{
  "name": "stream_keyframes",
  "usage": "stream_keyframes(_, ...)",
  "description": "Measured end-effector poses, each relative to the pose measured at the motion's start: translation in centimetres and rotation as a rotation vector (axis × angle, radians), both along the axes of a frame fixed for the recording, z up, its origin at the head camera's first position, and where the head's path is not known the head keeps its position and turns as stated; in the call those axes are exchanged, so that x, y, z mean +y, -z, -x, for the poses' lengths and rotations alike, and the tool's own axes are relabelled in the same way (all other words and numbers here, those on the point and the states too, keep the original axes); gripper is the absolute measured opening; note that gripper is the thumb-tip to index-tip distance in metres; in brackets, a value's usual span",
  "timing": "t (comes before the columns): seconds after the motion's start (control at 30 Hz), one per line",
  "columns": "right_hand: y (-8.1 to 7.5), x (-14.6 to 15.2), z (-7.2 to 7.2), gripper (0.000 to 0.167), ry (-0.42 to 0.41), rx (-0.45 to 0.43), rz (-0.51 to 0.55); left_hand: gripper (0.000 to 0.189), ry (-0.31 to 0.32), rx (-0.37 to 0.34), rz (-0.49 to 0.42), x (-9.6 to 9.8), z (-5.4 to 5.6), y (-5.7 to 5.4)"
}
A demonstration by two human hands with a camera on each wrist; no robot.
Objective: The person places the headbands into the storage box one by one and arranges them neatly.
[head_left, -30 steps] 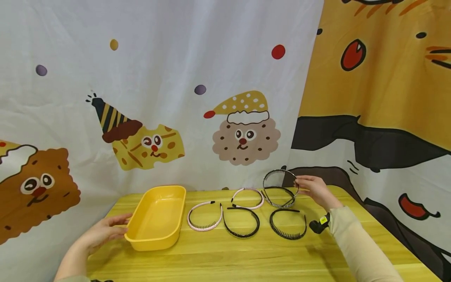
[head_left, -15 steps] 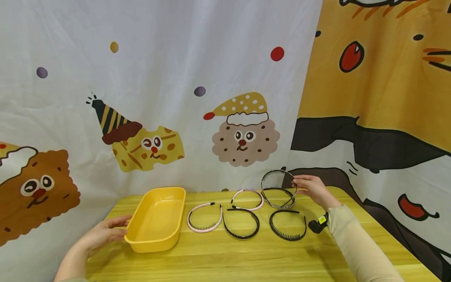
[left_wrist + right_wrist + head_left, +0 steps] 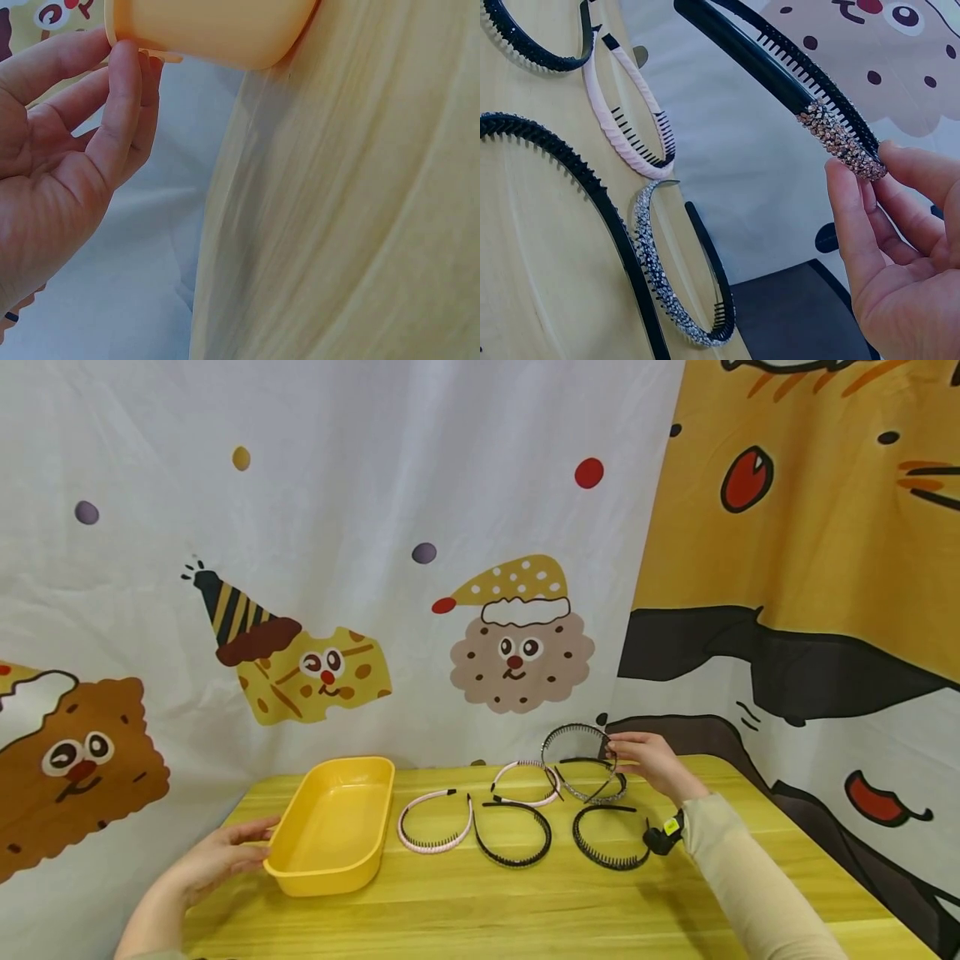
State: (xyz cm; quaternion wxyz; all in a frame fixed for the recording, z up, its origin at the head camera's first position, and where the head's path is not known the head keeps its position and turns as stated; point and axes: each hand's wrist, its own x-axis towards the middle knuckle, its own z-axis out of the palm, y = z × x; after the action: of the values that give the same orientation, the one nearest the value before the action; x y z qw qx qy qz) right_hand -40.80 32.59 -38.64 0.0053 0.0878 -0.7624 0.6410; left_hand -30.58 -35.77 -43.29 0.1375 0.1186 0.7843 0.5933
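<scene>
My right hand (image 3: 654, 763) pinches a black toothed headband (image 3: 840, 139) by its glittery stone-covered part, holding it raised above the table's back right. Below it lies a headband with silver glitter (image 3: 654, 262), tips apart, on the table. My left hand (image 3: 225, 862) is at the near left corner of a yellow plastic basin (image 3: 360, 870); in the left wrist view, its thumb and fingertips (image 3: 124, 60) pinch the basin's rim. Nothing shows inside the basin.
On the wood-grain table (image 3: 465, 918) lie two pink headbands (image 3: 431, 849), a black one (image 3: 525, 862) in the middle and another black toothed one (image 3: 611, 862) at the right. A printed curtain (image 3: 337, 485) hangs behind the table's back edge.
My right hand has moved a little to the left with the raised headband, which now overlaps the back pink headband in view. My left hand and the basin have stayed put.
</scene>
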Motion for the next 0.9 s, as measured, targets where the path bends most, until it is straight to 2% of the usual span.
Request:
stream_keyframes(0.27,0.0,-1.0,0.1,0.044,-0.006,-0.016,0.029,0.066,0.000,0.004,0.001,0.1,-0.1,-0.2)
stream_keyframes(0.43,0.1,-1.8,0.1,0.046,-0.004,-0.030,0.013,0.066,0.001,0.008,0.000,0.2,-0.1,-0.2)
stream_keyframes(0.67,0.5,-2.9,0.3,0.045,-0.037,-0.025,0.004,0.066,0.025,0.023,-0.028,0.2,0.0,-0.2)
stream_keyframes(0.9,1.1,-4.0,0.4,0.047,-0.061,-0.043,0.023,0.065,0.017,0.019,-0.036,0.2,-0.1,-0.1)
